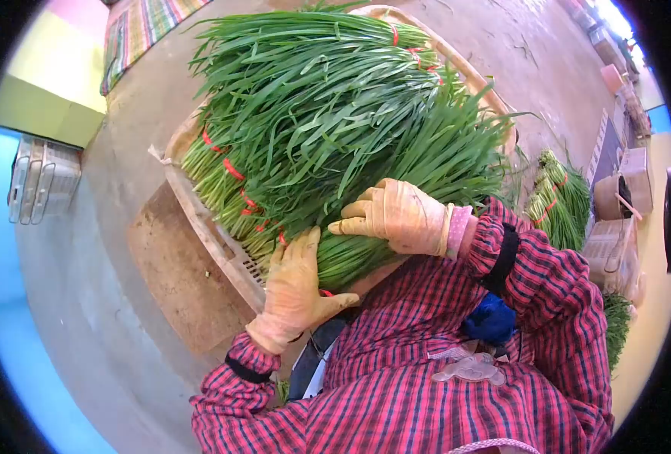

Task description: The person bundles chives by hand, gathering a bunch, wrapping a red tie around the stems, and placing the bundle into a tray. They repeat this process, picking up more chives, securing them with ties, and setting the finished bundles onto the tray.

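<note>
The nearest bundle of greens (350,259) lies at the near side of the basket (199,216), under both your gloved hands. Your left hand (294,284) has its grip open, thumb spread wide, fingers against the stem end. Your right hand (400,217) curls over the leaves; you cannot tell whether its grip holds any. Beyond, red-tied bundles (328,113) heap the basket; another bundle (561,203) lies to the right.

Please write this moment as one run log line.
left hand: gloved, at stem end of tied greens | right hand: gloved, at leafy part | greens: piled in crate | more tied greens: right, outside crate
</note>
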